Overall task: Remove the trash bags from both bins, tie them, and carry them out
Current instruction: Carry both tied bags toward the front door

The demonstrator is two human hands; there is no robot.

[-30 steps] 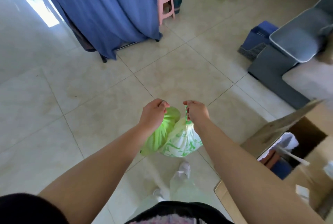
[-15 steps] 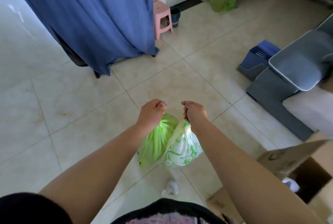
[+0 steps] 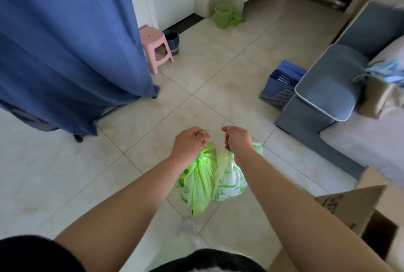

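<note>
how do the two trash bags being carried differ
The left bag, held by the left hand, is mostly bright green; the right bag, held by the right hand, is paler, whitish with green markings. The left bag hangs longer and narrower, reaching lower; the right bag is rounder and shorter. Both are gathered at the top and hang side by side.
</note>
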